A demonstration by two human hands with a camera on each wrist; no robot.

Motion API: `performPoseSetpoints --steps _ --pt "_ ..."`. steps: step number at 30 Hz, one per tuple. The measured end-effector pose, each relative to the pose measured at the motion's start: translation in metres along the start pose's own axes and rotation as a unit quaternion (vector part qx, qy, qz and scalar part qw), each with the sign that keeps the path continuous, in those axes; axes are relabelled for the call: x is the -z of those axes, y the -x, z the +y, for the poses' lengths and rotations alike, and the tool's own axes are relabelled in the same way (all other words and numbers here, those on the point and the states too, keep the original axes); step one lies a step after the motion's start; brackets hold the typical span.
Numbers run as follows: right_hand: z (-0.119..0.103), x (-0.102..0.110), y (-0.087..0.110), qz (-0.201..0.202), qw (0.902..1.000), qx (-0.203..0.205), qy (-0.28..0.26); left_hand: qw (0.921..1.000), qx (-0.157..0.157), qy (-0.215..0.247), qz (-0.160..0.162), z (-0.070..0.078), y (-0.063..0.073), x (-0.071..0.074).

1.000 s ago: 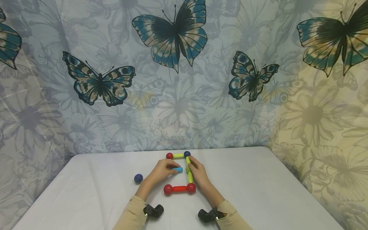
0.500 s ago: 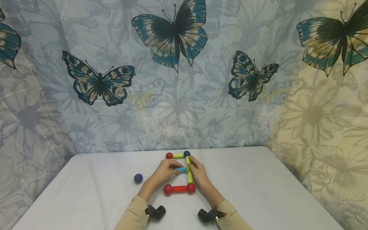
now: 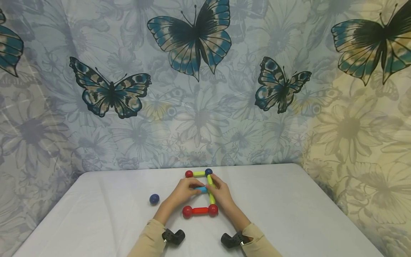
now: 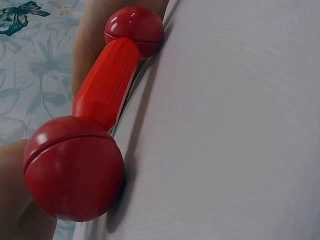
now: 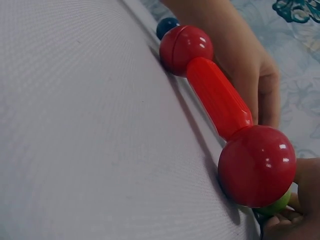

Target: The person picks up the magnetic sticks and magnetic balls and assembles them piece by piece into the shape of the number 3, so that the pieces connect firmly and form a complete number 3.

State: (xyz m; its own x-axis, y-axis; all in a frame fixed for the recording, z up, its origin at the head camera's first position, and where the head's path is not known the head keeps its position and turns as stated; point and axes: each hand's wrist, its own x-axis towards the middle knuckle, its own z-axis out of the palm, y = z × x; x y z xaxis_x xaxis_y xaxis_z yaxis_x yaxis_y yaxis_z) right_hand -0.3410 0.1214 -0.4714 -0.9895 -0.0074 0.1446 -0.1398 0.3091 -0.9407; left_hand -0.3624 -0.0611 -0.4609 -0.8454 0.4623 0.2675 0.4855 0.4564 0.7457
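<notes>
Several magnetic rods and balls form a frame open to the left on the white table. My left hand point(image 3: 182, 189) pinches a light blue rod point(image 3: 202, 189), its right end at the frame's right side. There my right hand point(image 3: 223, 192) grips the green ball point(image 5: 276, 204), which its thumb hides in the head view. Yellow-green rods point(image 3: 212, 199) run from that ball to a dark blue ball point(image 3: 208, 172) at the back and a red ball point(image 3: 213, 210) at the front. A red rod point(image 3: 200, 210) joins the front red ball to another red ball point(image 3: 187, 212).
A loose dark blue ball point(image 3: 154, 199) lies left of the left forearm. At the back a yellow-green rod point(image 3: 199, 174) ends in a red ball point(image 3: 189, 174). Behind the white table point(image 3: 276, 203) hangs a butterfly-patterned cloth point(image 3: 199, 135).
My left hand has moved slightly right, bringing the light blue rod up to the green ball. My right thumb has shifted left over that ball. The frame stays put.
</notes>
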Motion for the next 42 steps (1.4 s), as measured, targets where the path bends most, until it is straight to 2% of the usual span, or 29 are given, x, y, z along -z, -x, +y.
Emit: performPoseSetpoints --steps 9,17,21,26,32,35,42 --pt "0.001 0.0 -0.001 0.002 1.0 0.005 0.006 1.0 -0.002 -0.001 -0.001 0.001 0.0 0.001" --pt "0.001 -0.001 0.001 0.002 0.9999 0.009 0.012 0.9995 0.01 0.029 -0.003 0.004 0.003 0.013" --pt "0.001 -0.001 0.001 0.004 0.9999 0.004 0.014 0.9996 0.01 0.024 -0.007 0.003 0.003 0.024" --pt "0.0 -0.001 0.0 0.005 0.9999 -0.009 0.01 0.9995 0.026 0.009 -0.013 0.001 0.007 0.042" --pt "0.0 -0.001 0.001 0.002 0.9998 -0.017 0.002 0.9983 0.029 0.006 -0.049 -0.002 0.019 0.064" --pt "0.0 -0.001 0.001 0.002 0.9999 -0.016 0.001 0.9977 0.019 0.002 -0.066 -0.009 0.025 0.076" --pt "0.0 -0.001 0.001 0.004 0.9999 -0.01 0.002 0.9947 0.024 -0.004 -0.1 -0.024 0.039 0.1"
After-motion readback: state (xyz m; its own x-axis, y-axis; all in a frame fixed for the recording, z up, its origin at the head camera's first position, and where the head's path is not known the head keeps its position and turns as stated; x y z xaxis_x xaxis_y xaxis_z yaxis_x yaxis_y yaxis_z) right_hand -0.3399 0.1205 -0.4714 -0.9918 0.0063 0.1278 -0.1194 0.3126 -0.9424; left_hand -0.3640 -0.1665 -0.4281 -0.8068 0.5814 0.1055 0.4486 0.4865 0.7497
